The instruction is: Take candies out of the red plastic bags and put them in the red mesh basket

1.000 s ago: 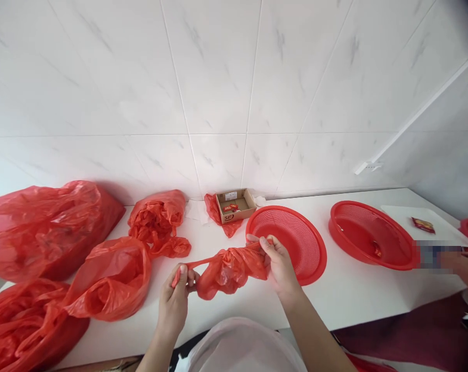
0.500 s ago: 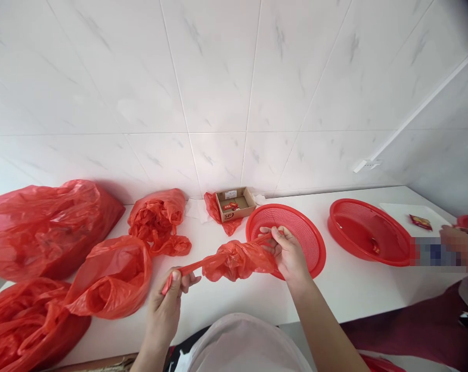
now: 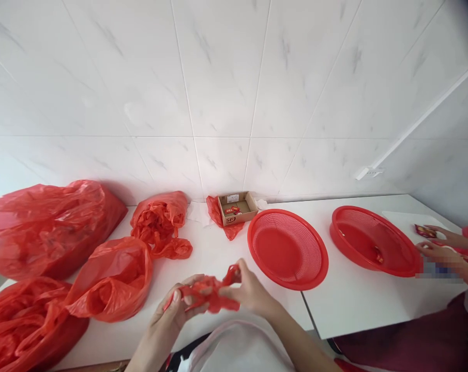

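On my side of the round basket [image 3: 286, 253] and to its left, as my head view shows, I have a bunched red bag [image 3: 216, 302] over the front of the worktop [image 3: 218, 250]. My left fingers [image 3: 197, 311] are clamped on the bag's left end, and my right fingers [image 3: 244, 274] are closed on its right part, with a loop of the plastic standing up beside them. My grip hides some of the bag, and it is a little blurred, so I can't make out every fold.

Behind the round basket and to its left, just beside it, sits a cardboard box [image 3: 241, 219] with small red packets [image 3: 232, 210] inside; a loose piece of red plastic [image 3: 234, 231] shows from under it. Farther left of the round basket lie a crumpled bag [image 3: 156, 219], an open bag [image 3: 113, 279] nearer to me, then a big bulging bag [image 3: 55, 227] and a slumped bag [image 3: 28, 325], these two farthest left.

Right of the round basket and apart from it stands a second basket [image 3: 346, 243] holding a little snack packet [image 3: 378, 254]. Farther right again, another person's hands [image 3: 437, 250] are by a shiny pack [image 3: 422, 230] on a white board [image 3: 396, 218].
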Demonstrator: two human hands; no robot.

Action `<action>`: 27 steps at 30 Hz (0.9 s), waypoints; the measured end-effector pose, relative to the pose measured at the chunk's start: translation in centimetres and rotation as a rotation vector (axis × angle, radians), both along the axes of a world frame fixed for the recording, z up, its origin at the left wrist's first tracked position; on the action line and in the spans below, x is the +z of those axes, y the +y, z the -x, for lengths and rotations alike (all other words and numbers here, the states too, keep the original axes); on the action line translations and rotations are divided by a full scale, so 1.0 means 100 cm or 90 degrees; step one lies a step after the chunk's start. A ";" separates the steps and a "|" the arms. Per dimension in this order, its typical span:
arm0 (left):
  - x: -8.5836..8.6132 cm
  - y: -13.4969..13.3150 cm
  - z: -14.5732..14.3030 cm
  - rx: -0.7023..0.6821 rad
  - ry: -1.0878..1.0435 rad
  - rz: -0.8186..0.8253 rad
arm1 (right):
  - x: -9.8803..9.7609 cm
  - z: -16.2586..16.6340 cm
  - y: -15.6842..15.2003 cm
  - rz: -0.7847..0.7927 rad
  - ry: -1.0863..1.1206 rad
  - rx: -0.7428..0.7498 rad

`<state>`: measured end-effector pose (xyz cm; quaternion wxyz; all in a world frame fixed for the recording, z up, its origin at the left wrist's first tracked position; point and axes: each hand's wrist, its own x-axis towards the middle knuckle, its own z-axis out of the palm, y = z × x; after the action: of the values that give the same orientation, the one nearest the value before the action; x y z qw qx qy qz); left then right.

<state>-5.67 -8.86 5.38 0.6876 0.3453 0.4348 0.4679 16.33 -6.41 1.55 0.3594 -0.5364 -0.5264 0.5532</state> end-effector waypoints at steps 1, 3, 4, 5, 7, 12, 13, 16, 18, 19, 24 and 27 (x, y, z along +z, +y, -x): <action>0.001 -0.001 -0.005 -0.010 -0.060 0.033 | -0.006 0.003 -0.002 0.013 -0.033 0.052; 0.003 -0.002 -0.008 -0.003 -0.103 0.076 | -0.014 0.003 -0.003 0.028 -0.076 0.093; 0.002 -0.003 -0.007 0.006 -0.092 0.081 | -0.016 0.001 -0.002 0.026 -0.082 0.084; 0.001 -0.003 -0.003 0.016 -0.066 0.076 | -0.016 -0.003 -0.001 0.015 -0.083 0.060; -0.006 -0.004 0.006 0.011 0.027 0.059 | -0.011 -0.008 0.001 -0.016 -0.085 0.017; -0.022 -0.011 0.008 -0.116 0.231 0.017 | 0.018 0.008 -0.002 -0.052 -0.093 0.090; -0.023 -0.014 0.003 -0.128 0.240 -0.002 | 0.024 0.015 -0.004 -0.055 -0.089 0.114; -0.023 -0.027 -0.012 -0.171 0.240 -0.047 | 0.035 0.035 -0.010 -0.061 -0.081 0.184; -0.025 -0.037 -0.017 -0.185 0.223 -0.052 | 0.035 0.044 -0.011 -0.067 -0.073 0.215; -0.027 -0.042 -0.016 -0.180 0.205 -0.047 | 0.033 0.048 -0.011 -0.071 -0.068 0.222; -0.041 -0.066 0.035 0.065 0.117 0.126 | 0.013 0.062 -0.010 -0.065 -0.066 0.242; -0.038 -0.089 0.093 0.372 0.104 0.254 | 0.000 0.060 -0.010 -0.037 -0.114 0.264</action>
<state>-14.95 -17.74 1.59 0.5415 0.1019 0.6516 0.5213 10.29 -7.44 1.54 0.2055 -0.4530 -0.6709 0.5500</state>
